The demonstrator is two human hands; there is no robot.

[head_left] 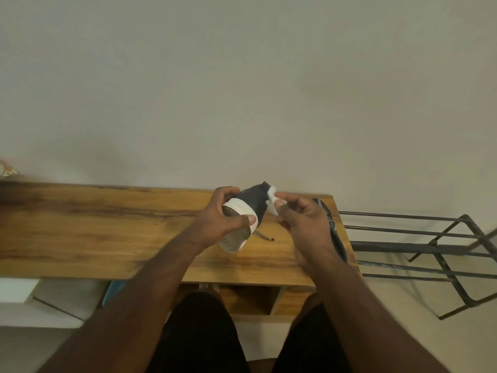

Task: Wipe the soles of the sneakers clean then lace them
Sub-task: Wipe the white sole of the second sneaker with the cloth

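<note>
Gripping the sneaker (246,211) around its heel end, my left hand (219,219) has fingers curled over the far side and the thumb pressed on the white sole rim, holding the shoe up off the wooden table (107,232) with the sole tilted toward me. My right hand (301,219) pinches a small white wipe (273,201) between thumb and fingertips, just beside the dark upper and not clearly on the sole yet.

I judge the shoe light enough for one hand, stiff along the rubber sole but soft in the fabric upper, so the rim is the place to clamp; squeezing the upper would only let it fold and twist under wiping pressure. The wipe is limp and may bunch, so I would keep it wadded under the fingertips.

A speckled lace end (265,236) trails onto the table below the shoe. The second sneaker (332,227) lies near the table's right edge, partly hidden behind my right wrist. A black metal rack (430,249) stands beyond that edge.
</note>
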